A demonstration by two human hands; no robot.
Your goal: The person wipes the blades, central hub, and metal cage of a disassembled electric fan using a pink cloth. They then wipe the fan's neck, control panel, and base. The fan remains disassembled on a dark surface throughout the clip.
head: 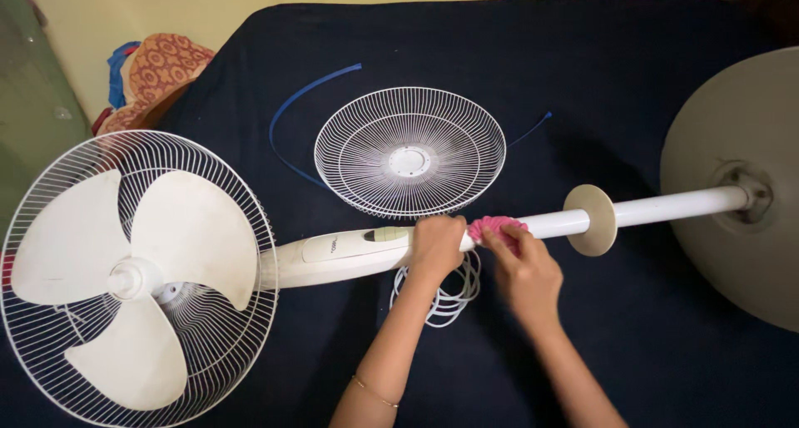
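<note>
A white pedestal fan lies on its side on a dark blue cloth. Its pole [666, 207] runs left to right. My left hand [437, 245] wraps around the pole beside the control housing [341, 249]. My right hand [524, 270] presses a pink cloth [493, 227] against the pole just right of my left hand. The fan's three white blades [179, 237] sit in the rear wire guard [50, 345] at the left. The round base [732, 153] is at the right.
The detached front wire guard [409, 152] lies flat behind the pole, with a thin blue rim strip [287, 116] curving around it. A coiled white cord [445, 299] lies under my hands. A patterned orange cloth bundle [158, 66] sits at the back left.
</note>
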